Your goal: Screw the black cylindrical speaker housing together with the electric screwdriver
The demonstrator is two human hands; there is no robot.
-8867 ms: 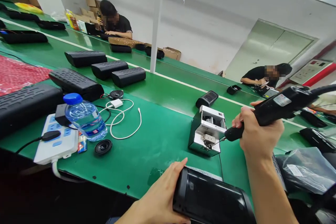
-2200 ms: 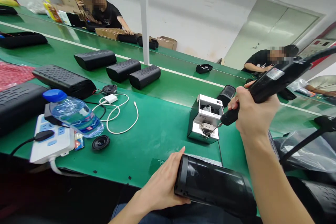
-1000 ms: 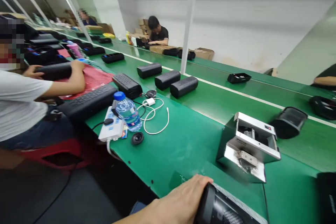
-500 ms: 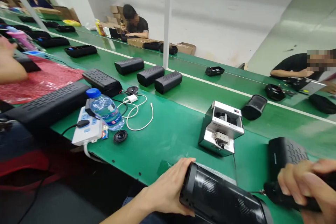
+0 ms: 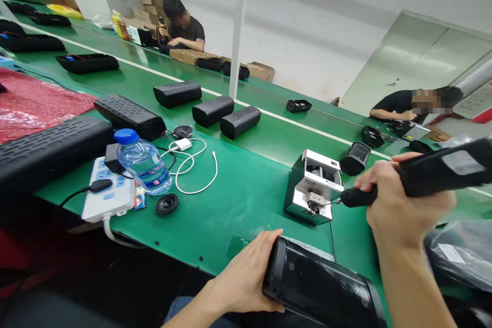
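My left hand (image 5: 255,274) grips one end of a glossy black speaker (image 5: 321,284) with perforated patches, lying at the table's front edge. Raised on the right, my right hand (image 5: 400,200) is wrapped around a black electric screwdriver (image 5: 446,168). The bit of the screwdriver points left and reaches the front outlet of a silver and black screw feeder (image 5: 317,184). Whether a screw sits on the bit is too small to tell.
Left of the speaker are a small round speaker driver (image 5: 167,204), a water bottle (image 5: 143,161), a white power strip (image 5: 109,189) and a coiled white cable (image 5: 196,164). Black speaker housings (image 5: 240,122) stand along the green table. Two people (image 5: 184,25) work across it.
My right hand has lifted the screwdriver up and left, from beside the speaker to the screw feeder. My left hand stays on the speaker. The view has shifted right.
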